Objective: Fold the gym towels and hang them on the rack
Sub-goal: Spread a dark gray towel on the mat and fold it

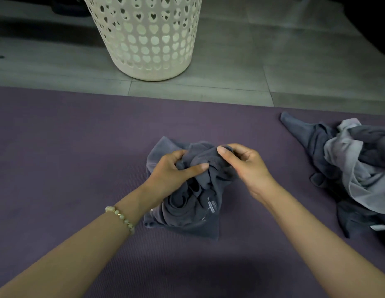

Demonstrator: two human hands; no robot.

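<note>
Purple mat (58,147) spread across the near ground, with a white laundry basket (144,39) pierced by heart-shaped holes standing on the grey tiled floor (273,61) just beyond the mat's far edge, left of its middle. At the mat's middle, from the left: a beaded bracelet (120,218) on the wrist, the left hand (172,171) curled into a bunched dark grey towel (187,209) with the thumb laid over its folds, then the right hand (247,166) pinching the same towel's upper edge between thumb and fingers. On the mat's right end, a loose heap of dark and light grey towels (355,168) lying crumpled.
</note>
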